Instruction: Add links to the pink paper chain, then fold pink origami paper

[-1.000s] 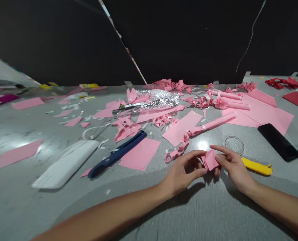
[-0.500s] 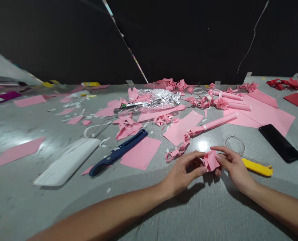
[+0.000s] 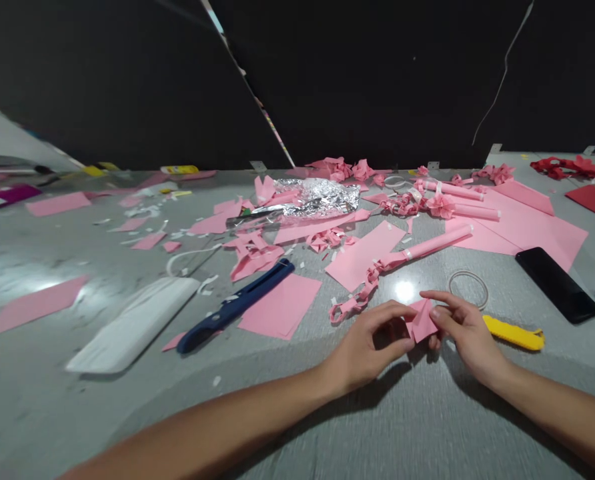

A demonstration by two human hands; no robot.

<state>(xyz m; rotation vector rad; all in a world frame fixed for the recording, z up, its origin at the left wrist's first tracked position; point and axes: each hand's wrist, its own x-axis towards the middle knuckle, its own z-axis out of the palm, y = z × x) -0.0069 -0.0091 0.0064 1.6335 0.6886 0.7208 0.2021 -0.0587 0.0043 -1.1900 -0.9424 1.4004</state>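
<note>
A small folded piece of pink paper [image 3: 421,323] is pinched between my two hands, just above the grey surface. My left hand [image 3: 372,339] grips its left edge with thumb and fingertips. On the opposite side my right hand [image 3: 465,332] has its thumb pressed on the paper, while the index finger stretches over the top. Creases and raised flaps show on the paper; its underside is hidden. Close beyond the hands lies a pink paper chain [image 3: 365,293] joined to a rolled pink paper tube [image 3: 440,243]. A yellow strip-like object [image 3: 513,333] sits right of my right hand.
A blue utility knife [image 3: 237,305] rests beside pink sheets [image 3: 283,307], with a white flat packet [image 3: 135,325] further left. A black phone [image 3: 557,285] and a clear ring [image 3: 468,289] lie at right. Crinkled foil [image 3: 322,198] and paper scraps spread before a black wall [image 3: 367,80].
The pink paper between my fingers has shifted shape slightly, its flaps now looking flatter with a pointed fold on top. Both hands stay nearly in place.
</note>
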